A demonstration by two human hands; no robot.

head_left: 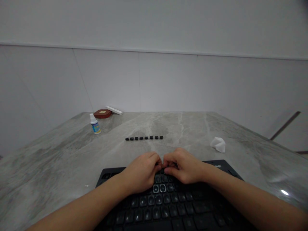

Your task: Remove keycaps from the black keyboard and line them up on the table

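Observation:
A black keyboard [158, 199] lies in front of me, its lower part running out of the bottom of the view. Over its upper rows my left hand [145, 170] and my right hand [181, 165] meet, fingertips nearly touching. Both hands have their fingers curled and pinched together at the keys near the top edge. Whatever sits between the fingertips is hidden or too small to make out. Beyond the keyboard, several small black keycaps [146, 138] stand in a straight row on the grey marbled table [192, 128].
At the back left stands a white spray bottle [95, 124] with a blue and yellow label. Behind it are a dark red box [102, 113] and a white flat strip [114, 110] leaning on it. A crumpled white tissue [218, 144] lies to the right. A white wall backs the table.

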